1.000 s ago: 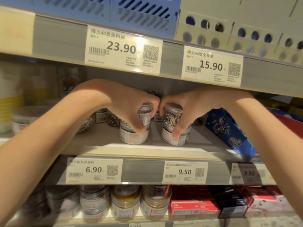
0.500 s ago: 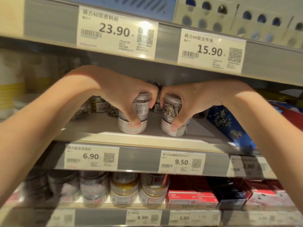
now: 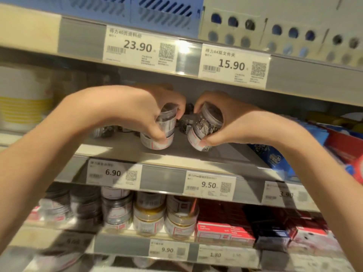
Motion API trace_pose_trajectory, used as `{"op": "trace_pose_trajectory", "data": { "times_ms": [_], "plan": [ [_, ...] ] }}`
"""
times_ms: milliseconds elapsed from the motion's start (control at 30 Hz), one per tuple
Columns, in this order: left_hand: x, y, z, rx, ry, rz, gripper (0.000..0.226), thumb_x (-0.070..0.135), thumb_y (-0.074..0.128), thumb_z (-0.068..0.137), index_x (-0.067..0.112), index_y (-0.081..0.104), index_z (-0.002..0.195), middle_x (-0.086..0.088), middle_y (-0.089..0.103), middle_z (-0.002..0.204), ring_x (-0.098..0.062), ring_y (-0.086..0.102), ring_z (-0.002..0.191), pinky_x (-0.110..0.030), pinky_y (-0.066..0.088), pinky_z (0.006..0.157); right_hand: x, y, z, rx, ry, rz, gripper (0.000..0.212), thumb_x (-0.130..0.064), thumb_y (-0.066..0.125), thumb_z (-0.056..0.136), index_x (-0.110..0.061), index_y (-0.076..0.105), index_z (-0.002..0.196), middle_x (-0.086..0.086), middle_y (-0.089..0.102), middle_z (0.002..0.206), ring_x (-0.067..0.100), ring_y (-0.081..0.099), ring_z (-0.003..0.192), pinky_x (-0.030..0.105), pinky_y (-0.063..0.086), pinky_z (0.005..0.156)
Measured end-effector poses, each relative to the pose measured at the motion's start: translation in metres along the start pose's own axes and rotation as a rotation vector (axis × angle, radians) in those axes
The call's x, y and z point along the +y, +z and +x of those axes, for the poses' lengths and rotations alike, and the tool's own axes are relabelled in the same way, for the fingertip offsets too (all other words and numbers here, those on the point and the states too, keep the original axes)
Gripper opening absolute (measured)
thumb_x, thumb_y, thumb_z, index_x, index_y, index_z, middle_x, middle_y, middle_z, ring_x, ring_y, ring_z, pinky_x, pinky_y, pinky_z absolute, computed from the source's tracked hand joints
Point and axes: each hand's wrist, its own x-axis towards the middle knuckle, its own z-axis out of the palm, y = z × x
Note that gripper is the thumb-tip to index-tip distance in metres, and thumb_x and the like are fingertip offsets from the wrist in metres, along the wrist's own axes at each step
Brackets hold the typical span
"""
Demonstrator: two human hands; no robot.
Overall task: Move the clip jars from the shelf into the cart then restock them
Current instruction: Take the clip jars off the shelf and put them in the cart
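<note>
Both jars (image 3: 163, 132) now tilted, lifted.

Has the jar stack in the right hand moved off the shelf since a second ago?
Yes. The right hand has tilted its jar stack leftward, its base lifting off the shelf board.

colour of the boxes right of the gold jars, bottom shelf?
Red boxes with white labels, clearest in the head view.

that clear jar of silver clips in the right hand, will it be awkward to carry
Probably manageable. The clear jar looks rigid, and the right hand wraps most of it. Packed with metal clips, it is likely heavy for its size. It is round and already tilted, so it could roll if laid on its side.
</note>
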Motion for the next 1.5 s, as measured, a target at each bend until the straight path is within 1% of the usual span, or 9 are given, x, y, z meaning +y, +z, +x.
{"op": "trace_pose_trajectory", "data": {
  "times_ms": [67,167,233,367,467,600,833,1000,1500],
  "plan": [
    [0.002,0.002,-0.005,0.027,0.038,-0.043,0.030,0.046,0.075,0.066,0.046,0.060,0.092,0.009,0.063,0.063,-0.007,0.049,0.049,-0.021,0.041,0.049,-0.005,0.001,-0.007,0.061,-0.011,-0.018,0.057,-0.034,0.080,0.065,-0.036,0.046,0.110,-0.008,0.047,0.110,0.013,0.052,0.098,0.031,0.047,0.085],
    [0.006,0.003,-0.017,0.170,0.099,-0.038,0.040,0.038,0.081,0.064,0.037,0.052,0.092,0.015,0.059,0.080,0.003,0.055,0.071,-0.022,0.046,0.064,-0.015,0.004,-0.018,0.115,-0.023,-0.077,0.054,-0.037,0.076,0.069,-0.035,0.046,0.114,-0.010,0.051,0.109,0.011,0.054,0.096,0.031,0.046,0.083],
    [0.003,0.003,-0.022,0.234,0.144,-0.026,0.050,0.038,0.081,0.064,0.038,0.049,0.103,0.019,0.054,0.090,-0.001,0.053,0.082,-0.028,0.048,0.072,-0.020,0.006,-0.024,0.169,-0.023,-0.123,0.055,-0.039,0.074,0.070,-0.034,0.047,0.116,-0.009,0.057,0.108,0.013,0.056,0.097,0.035,0.048,0.083],
    [0.000,0.006,-0.035,0.307,0.203,0.067,0.060,0.043,0.078,0.066,0.041,0.043,0.115,0.013,0.041,0.089,-0.017,0.048,0.085,-0.034,0.044,0.070,-0.033,0.008,-0.039,0.256,-0.033,-0.223,0.058,-0.040,0.073,0.070,-0.040,0.038,0.116,-0.002,0.051,0.104,0.025,0.055,0.092,0.040,0.047,0.077],
    [-0.002,0.007,-0.043,0.404,0.292,0.096,0.061,0.038,0.080,0.066,0.040,0.043,0.114,0.008,0.039,0.099,-0.019,0.050,0.088,-0.039,0.047,0.071,-0.046,0.011,-0.049,0.297,-0.059,-0.254,0.061,-0.038,0.076,0.069,-0.036,0.039,0.118,-0.006,0.042,0.110,0.022,0.055,0.090,0.043,0.049,0.074],
    [-0.001,0.009,-0.058,0.417,0.365,0.088,0.057,0.040,0.078,0.063,0.037,0.044,0.109,0.009,0.041,0.108,-0.018,0.048,0.093,-0.042,0.047,0.071,-0.058,0.018,-0.064,0.324,-0.051,-0.300,0.061,-0.035,0.077,0.071,-0.032,0.042,0.120,-0.008,0.040,0.119,0.021,0.055,0.094,0.046,0.050,0.071],
    [0.019,0.024,-0.078,0.336,0.463,0.023,0.053,0.047,0.068,0.062,0.033,0.048,0.110,0.006,0.042,0.109,-0.017,0.049,0.091,-0.043,0.047,0.073,-0.073,0.024,-0.104,0.356,0.038,-0.228,0.058,-0.043,0.071,0.066,-0.030,0.045,0.117,-0.009,0.040,0.115,0.021,0.055,0.095,0.048,0.049,0.076],
    [0.039,0.057,-0.077,0.225,0.530,-0.026,0.056,0.044,0.075,0.064,0.031,0.051,0.113,0.002,0.043,0.112,-0.020,0.051,0.095,-0.043,0.046,0.076,-0.067,0.049,-0.140,0.330,0.147,-0.220,0.057,-0.045,0.064,0.064,-0.031,0.045,0.116,-0.009,0.041,0.113,0.020,0.055,0.095,0.046,0.049,0.075],
    [0.162,0.189,-0.029,-0.099,0.811,-0.112,0.052,0.039,0.077,0.068,0.031,0.049,0.110,0.007,0.039,0.104,-0.017,0.048,0.091,-0.035,0.041,0.075,0.012,0.131,-0.289,0.150,0.573,-0.074,0.061,-0.049,0.065,0.059,-0.035,0.043,0.114,-0.008,0.040,0.111,0.023,0.053,0.099,0.049,0.047,0.082]
  ]
}}
